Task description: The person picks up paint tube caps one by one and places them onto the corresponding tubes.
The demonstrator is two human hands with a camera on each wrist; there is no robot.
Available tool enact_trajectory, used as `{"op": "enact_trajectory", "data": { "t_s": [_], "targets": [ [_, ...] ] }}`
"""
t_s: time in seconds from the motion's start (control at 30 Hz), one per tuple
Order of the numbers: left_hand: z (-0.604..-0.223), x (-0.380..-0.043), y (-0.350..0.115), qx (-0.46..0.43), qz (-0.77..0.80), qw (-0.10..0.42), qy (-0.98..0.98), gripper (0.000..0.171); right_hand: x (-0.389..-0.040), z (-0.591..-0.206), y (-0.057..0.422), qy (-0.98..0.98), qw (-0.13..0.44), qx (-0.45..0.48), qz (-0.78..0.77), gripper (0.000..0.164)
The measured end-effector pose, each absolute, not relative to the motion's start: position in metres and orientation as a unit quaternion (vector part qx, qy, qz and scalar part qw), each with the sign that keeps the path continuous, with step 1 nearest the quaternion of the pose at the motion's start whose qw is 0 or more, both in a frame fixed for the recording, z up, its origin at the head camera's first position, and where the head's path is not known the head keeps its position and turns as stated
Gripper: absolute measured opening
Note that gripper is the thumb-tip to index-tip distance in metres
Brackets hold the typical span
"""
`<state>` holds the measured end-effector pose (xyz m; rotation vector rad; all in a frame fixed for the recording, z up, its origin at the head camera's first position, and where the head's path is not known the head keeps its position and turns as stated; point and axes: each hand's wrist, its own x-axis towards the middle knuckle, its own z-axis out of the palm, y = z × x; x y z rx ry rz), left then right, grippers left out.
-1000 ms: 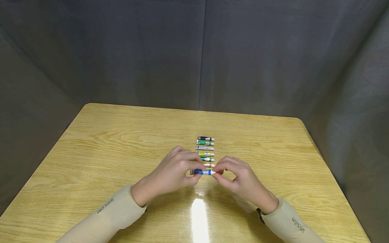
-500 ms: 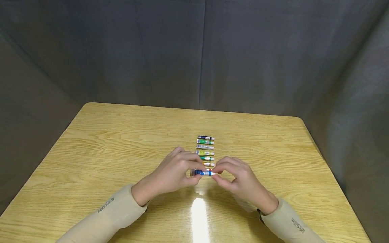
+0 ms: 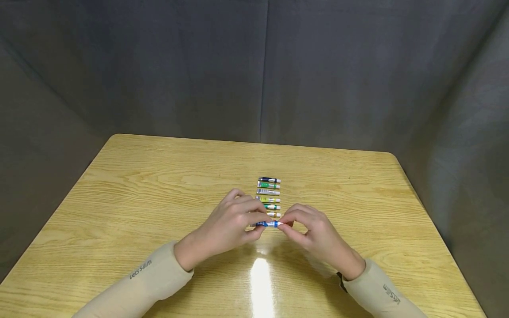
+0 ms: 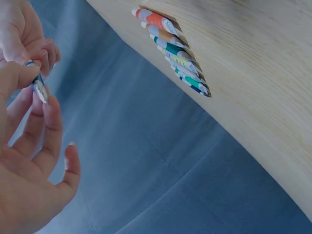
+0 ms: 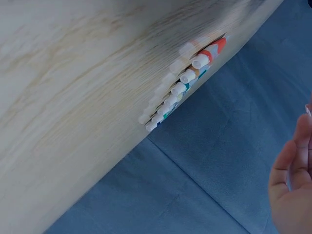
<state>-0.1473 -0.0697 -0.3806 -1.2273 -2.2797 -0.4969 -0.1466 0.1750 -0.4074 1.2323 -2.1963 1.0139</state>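
Note:
A blue paint tube (image 3: pixel 271 224) with a white cap is held level above the near end of a row of tubes. My left hand (image 3: pixel 226 223) pinches its body between thumb and fingers. At the other end, the fingertips of my right hand (image 3: pixel 314 229) pinch the white cap. Seen from the left wrist, the tube (image 4: pixel 40 88) shows its flat crimped end and blue side, raised off the table. Only part of my right hand (image 5: pixel 297 180) shows at the edge of the right wrist view.
Several capped paint tubes lie side by side on the wooden table (image 3: pixel 159 176), including a dark blue tube (image 3: pixel 269 180), a yellow tube (image 3: pixel 268 199) and a red tube (image 4: pixel 156 19). Dark cloth (image 3: pixel 199 66) hangs around the table.
Both hands keep their hold. The blue tube has shifted slightly up and to the right over the last half second, covering most of the red tube in the head view.

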Motion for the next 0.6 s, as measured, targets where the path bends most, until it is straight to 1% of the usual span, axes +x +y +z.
{"op": "enact_trajectory", "data": {
  "t_s": [0.13,0.27,0.33,0.4,0.53,0.6],
  "targets": [
    [-0.3802,-0.1472,-0.0718,-0.443,-0.194,0.224,-0.846,0.010,-0.1464,-0.4080,0.1762,-0.799,0.224,0.446,0.335,0.011],
    [-0.3807,-0.1464,-0.0731,-0.442,-0.205,0.209,-0.848,0.011,-0.1457,-0.4103,0.1759,-0.794,0.247,0.456,0.318,0.016],
    [-0.3813,-0.1462,-0.0724,-0.446,-0.200,0.218,-0.844,0.011,-0.1452,-0.4111,0.1755,-0.790,0.254,0.458,0.319,0.020],
    [-0.3821,-0.1461,-0.0714,-0.452,-0.187,0.240,-0.839,0.012,-0.1446,-0.4120,0.1749,-0.789,0.255,0.457,0.322,0.023],
    [-0.3830,-0.1459,-0.0704,-0.460,-0.163,0.285,-0.825,0.017,-0.1432,-0.4137,0.1746,-0.792,0.241,0.448,0.338,0.022],
    [-0.3827,-0.1461,-0.0701,-0.464,-0.155,0.300,-0.819,0.018,-0.1425,-0.4138,0.1751,-0.794,0.231,0.443,0.346,0.018]
  ]
}}
